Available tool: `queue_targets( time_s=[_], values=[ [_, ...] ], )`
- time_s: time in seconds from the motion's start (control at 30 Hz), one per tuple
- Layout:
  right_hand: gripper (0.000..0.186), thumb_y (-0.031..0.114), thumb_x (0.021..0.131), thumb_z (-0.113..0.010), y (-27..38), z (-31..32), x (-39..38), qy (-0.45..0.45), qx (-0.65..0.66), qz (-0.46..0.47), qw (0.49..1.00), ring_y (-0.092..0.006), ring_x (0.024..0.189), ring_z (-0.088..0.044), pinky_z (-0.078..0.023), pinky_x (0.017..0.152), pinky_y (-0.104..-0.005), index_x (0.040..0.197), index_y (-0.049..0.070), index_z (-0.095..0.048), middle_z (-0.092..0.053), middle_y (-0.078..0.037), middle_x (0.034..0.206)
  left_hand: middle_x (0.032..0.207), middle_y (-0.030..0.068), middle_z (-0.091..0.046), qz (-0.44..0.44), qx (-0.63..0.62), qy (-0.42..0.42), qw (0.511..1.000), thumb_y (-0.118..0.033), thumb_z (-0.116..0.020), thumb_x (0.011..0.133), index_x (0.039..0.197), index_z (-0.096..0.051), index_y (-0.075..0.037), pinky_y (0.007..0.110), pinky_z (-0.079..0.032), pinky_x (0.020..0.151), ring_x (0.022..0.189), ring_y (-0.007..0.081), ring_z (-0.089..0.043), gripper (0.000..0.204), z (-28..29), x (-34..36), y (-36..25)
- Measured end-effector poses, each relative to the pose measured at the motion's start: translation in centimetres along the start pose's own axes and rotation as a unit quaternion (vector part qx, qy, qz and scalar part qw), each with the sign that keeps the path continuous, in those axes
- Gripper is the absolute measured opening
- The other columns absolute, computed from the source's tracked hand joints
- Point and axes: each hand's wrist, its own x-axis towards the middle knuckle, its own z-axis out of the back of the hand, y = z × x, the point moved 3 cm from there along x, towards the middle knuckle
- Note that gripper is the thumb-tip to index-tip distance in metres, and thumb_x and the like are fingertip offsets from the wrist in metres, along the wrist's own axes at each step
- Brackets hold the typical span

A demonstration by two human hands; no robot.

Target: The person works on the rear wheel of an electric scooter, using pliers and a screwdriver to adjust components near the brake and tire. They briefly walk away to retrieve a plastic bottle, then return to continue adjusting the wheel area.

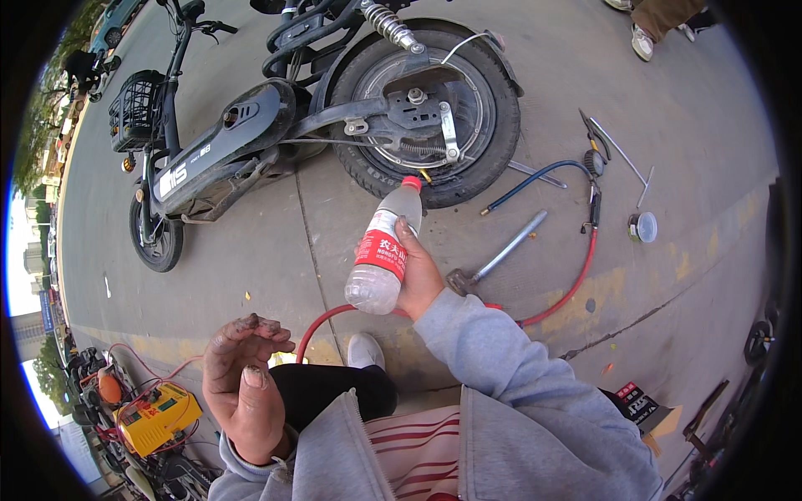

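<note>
Right now the right hand [418, 275] grips a clear plastic bottle [383, 250] w/ red cap and red label, fingers wrapped round its middle, thumb on the label; bottle tilted, cap end pointing up toward the scooter's rear wheel [426, 108], held in the air just below that wheel. Left hand [244, 376] is grimy, holds nothing; palm up, fingers loosely curled and slightly apart, lower left of the bottle. Scooter [217, 142] lies on its side on the pavement, above and left of the bottle, front basket [135, 108] at far left. Red hose [576, 280] runs along the ground under the bottle and out to the right, meeting a blue hose [535, 179] and an inflator gauge [595, 159]. Metal wrench [501, 250] lies just right of the bottle hand. Small round tin [643, 227] further right. Yellow box device [157, 415] w/ wires sits lower left, beside the left hand. White shoe [365, 351] below the bottle.
</note>
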Motion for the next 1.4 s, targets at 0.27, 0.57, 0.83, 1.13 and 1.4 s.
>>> queue_targets(
  time_s=[0.27,0.57,0.83,1.13,1.4],
  values=[
    [0.051,0.047,0.096,-0.058,-0.4,0.0,0.2,-0.001,-0.001,0.003,1.000,-0.0280,0.091,-0.068,-0.058,0.084,-0.0443,0.120,0.003,-0.049,-0.065,-0.017,0.100,0.112,0.0199,-0.060,0.003,-0.024,-0.036,0.999,-0.024,-0.066,0.092,0.126,-0.049,0.008,0.041,-0.053,0.087,0.103,0.0284,-0.062,0.049,0.2,0.0,0.1],
    [0.050,0.030,0.090,-0.073,-0.9,0.5,-1.2,0.022,-0.300,0.015,0.954,-0.0190,0.095,-0.064,-0.054,0.084,-0.0359,0.124,0.003,-0.048,-0.062,-0.011,0.107,0.112,0.0159,-0.063,0.064,0.066,0.063,0.994,-0.022,-0.064,0.093,0.125,-0.053,0.007,0.034,-0.051,0.087,0.102,0.0214,-0.061,0.044,1.2,4.4,0.9],
    [0.068,0.025,0.082,-0.079,0.8,2.3,-5.2,0.016,-0.573,-0.032,0.819,-0.0202,0.111,-0.059,-0.046,0.098,-0.0382,0.136,0.003,-0.044,-0.060,-0.011,0.123,0.132,0.0187,-0.053,0.368,0.087,0.103,0.920,-0.042,-0.070,0.089,0.145,-0.034,0.007,0.041,-0.050,0.090,0.112,0.0258,-0.056,0.082,1.2,18.8,22.7],
    [0.074,0.022,0.071,-0.085,5.4,2.5,-13.4,-0.149,-0.685,0.009,0.713,-0.0190,0.106,-0.059,-0.047,0.094,-0.0368,0.132,0.004,-0.047,-0.062,-0.007,0.115,0.130,0.0128,-0.052,0.381,-0.192,0.040,0.903,-0.050,-0.068,0.089,0.143,-0.035,-0.001,0.047,-0.042,0.102,0.120,0.0275,-0.052,0.080,-4.6,19.6,31.7],
    [0.056,0.014,0.070,-0.084,5.4,3.7,-17.0,-0.249,-0.695,0.074,0.671,-0.0183,0.101,-0.061,-0.049,0.090,-0.0345,0.117,0.004,-0.056,-0.063,-0.008,0.109,0.123,0.0096,-0.059,0.360,-0.203,0.058,0.909,-0.040,-0.068,0.091,0.132,-0.045,-0.002,0.043,-0.047,0.094,0.112,0.0222,-0.058,0.060,-4.4,21.1,32.4]
  ],
)
